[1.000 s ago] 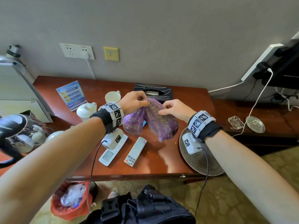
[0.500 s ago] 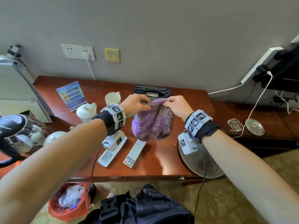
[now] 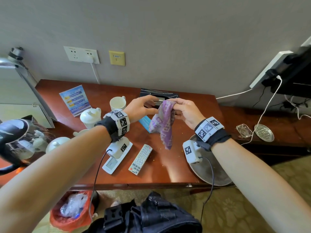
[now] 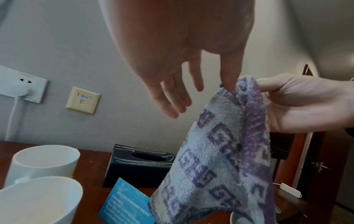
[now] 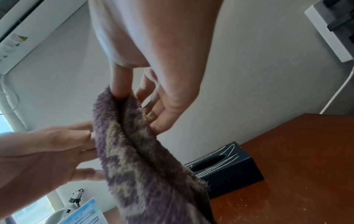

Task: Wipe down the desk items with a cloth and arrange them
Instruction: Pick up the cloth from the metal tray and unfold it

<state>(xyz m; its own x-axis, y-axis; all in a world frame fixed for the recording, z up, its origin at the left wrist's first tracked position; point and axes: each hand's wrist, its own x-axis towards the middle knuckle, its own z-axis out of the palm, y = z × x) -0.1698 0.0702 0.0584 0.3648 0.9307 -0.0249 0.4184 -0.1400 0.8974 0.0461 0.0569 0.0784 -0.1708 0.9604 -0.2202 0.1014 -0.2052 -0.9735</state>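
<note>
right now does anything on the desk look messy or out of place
Yes. Small pale crumbs are scattered over the desk near the front. The two remotes lie at an angle rather than squared up. A round metal tray hangs over the desk's right front corner. The cloth is off the desk, held by the right hand.

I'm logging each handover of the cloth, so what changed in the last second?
The left hand let go of the purple cloth; its fingers are now straight and only a fingertip touches the top edge. The right hand kept its pinch, so the cloth, earlier spread between both hands, now hangs folded from that one grip. The remotes, mug and tissue box stayed put.
</note>
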